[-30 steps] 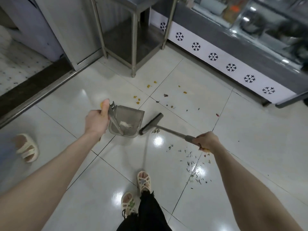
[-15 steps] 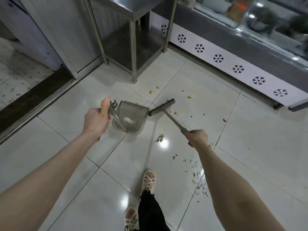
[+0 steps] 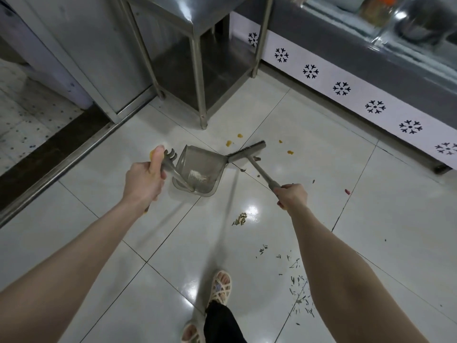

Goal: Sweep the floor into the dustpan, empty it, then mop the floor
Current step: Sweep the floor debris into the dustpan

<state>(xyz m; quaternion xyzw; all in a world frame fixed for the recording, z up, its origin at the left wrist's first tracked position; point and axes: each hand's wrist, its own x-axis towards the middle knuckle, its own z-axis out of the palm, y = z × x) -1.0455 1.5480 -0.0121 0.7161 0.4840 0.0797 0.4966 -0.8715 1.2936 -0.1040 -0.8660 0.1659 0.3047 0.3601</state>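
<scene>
The glossy white tiled floor [image 3: 371, 219] fills most of my view. A steel table [image 3: 197, 82] stands on its legs at the top, and a counter base with a white snowflake strip [image 3: 326, 78] runs down the right side.

At centre I have the grey dustpan [image 3: 200, 164] low on the tiles, tilted, with its mouth turned to the right. A pale clump of dirt [image 3: 196, 175] lies inside it. My left hand [image 3: 143, 179] is clenched around the dustpan's handle, with the thumb stretched along the yellow grip.

The broom [image 3: 247, 152] has its head down at the far corner of the pan's mouth. I cannot tell whether the two are touching or just beside each other. My right hand [image 3: 293, 195] is wrapped around the broom's grey shaft.

One sandalled foot [image 3: 219, 288] is planted below the pan.

Thin green slivers [image 3: 300, 293] are scattered near my right forearm. A small heap of leaf scraps [image 3: 240, 218] lies between the pan and that foot. Yellow bits [image 3: 229, 143] sit just beyond the broom head, and one red crumb [image 3: 347, 191] lies to the right of my right hand.
</scene>
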